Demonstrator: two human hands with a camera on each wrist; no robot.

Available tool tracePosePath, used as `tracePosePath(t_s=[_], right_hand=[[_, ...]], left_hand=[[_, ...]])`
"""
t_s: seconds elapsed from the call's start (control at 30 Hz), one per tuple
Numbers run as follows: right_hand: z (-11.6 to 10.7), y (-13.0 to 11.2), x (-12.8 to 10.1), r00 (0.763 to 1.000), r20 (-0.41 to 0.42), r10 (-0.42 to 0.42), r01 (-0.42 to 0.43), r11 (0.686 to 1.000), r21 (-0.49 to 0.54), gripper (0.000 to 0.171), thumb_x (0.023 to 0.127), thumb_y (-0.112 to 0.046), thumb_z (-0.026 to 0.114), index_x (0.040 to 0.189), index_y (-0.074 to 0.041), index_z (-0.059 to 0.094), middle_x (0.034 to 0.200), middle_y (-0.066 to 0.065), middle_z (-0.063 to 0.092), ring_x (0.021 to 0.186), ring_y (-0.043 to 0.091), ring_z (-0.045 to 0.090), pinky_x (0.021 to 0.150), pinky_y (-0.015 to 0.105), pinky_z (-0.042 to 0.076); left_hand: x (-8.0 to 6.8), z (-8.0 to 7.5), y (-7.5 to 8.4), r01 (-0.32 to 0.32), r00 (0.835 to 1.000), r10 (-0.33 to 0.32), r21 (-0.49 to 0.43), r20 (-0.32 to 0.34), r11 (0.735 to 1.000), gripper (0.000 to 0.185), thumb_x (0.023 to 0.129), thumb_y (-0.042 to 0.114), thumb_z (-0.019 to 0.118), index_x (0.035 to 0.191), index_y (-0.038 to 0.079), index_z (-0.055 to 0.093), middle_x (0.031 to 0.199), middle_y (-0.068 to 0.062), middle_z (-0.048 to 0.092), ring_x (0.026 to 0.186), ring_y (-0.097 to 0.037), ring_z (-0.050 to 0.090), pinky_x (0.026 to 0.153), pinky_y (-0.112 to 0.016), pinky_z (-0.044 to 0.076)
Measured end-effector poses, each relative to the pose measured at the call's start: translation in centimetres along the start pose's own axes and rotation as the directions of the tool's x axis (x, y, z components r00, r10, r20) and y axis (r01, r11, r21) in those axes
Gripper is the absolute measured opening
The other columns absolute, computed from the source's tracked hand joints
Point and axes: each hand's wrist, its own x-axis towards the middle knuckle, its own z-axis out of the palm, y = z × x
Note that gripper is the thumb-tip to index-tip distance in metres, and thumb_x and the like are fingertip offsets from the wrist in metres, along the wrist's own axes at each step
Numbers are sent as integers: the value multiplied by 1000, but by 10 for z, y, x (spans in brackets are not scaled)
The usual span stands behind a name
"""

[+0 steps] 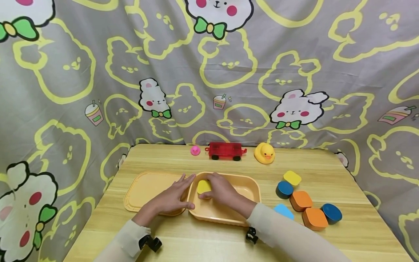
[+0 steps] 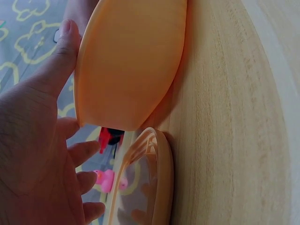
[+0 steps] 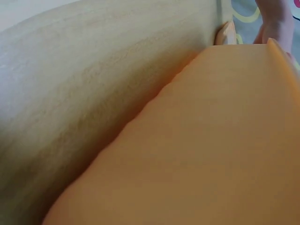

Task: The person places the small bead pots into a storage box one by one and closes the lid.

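A peach plastic box (image 1: pixel 246 193) lies on the table in the head view. Inside its left end, my right hand (image 1: pixel 224 191) pinches a yellow block (image 1: pixel 203 187) between thumb and fingers. My left hand (image 1: pixel 171 196) touches the box's left end with fingers spread and extended, and it reaches over a flat peach lid (image 1: pixel 150 189). In the left wrist view, the thumb lies against the box wall (image 2: pixel 131 61), while the other fingers extend toward the lid (image 2: pixel 165 187). The right wrist view is filled mostly by the box's outer side (image 3: pixel 197 136); the right hand is hidden there.
Right of the box lie another yellow block (image 1: pixel 292 178), dark blue blocks (image 1: pixel 284 189), orange blocks (image 1: pixel 301 201) and a light blue block (image 1: pixel 283 211), partly behind the right sleeve. A pink duck (image 1: pixel 195 150), red wagon (image 1: pixel 226 150) and yellow duck (image 1: pixel 264 153) line the back edge.
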Motion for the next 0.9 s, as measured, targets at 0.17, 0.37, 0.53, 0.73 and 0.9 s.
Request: tracePosePath(t_s=[0.17, 0.37, 0.53, 0.73, 0.9], right_hand=[[-11, -1, -7, 1000, 10, 17, -17, 999, 48, 67, 77, -39, 92, 130, -5, 69, 112, 11, 67, 99, 24, 64, 92, 44, 55], [-27, 1, -20, 1000, 1, 14, -14, 993, 115, 72, 79, -36, 91, 136, 0, 65, 127, 17, 66, 117, 33, 64, 101, 50, 52], [-41, 9, -37, 1000, -10, -30, 31, 989, 148, 72, 82, -36, 89, 138, 0, 63, 132, 16, 65, 122, 36, 63, 102, 52, 51], [-56, 25, -59, 998, 3, -61, 60, 986, 156, 75, 83, -47, 84, 142, -6, 61, 136, 12, 64, 124, 36, 62, 101, 52, 51], [-66, 37, -74, 997, -21, -80, 82, 987, 138, 78, 82, -52, 83, 144, -9, 60, 141, 8, 62, 129, 32, 60, 102, 53, 51]], left_hand=[[0, 1, 0, 15, 1000, -15, -5, 5, 1000, 106, 90, 55, 74, 168, 20, 10, 173, -5, 15, 158, -39, 3, 123, -66, 10], [0, 1, 0, 24, 1000, -25, 14, 6, 1000, 106, 91, 52, 75, 168, 20, 10, 172, -6, 17, 159, -38, 2, 123, -65, 11], [1, 1, 1, 31, 999, -31, 10, 9, 999, 107, 90, 53, 75, 168, 21, 9, 172, -7, 18, 159, -37, 2, 124, -64, 10], [1, 1, 2, 29, 999, -29, 0, 15, 1000, 108, 89, 55, 74, 168, 21, 9, 171, -10, 19, 159, -38, 3, 123, -64, 11], [1, 0, 2, 37, 999, -37, -8, 19, 999, 108, 89, 55, 75, 168, 22, 8, 172, -9, 18, 159, -38, 3, 123, -66, 12]])
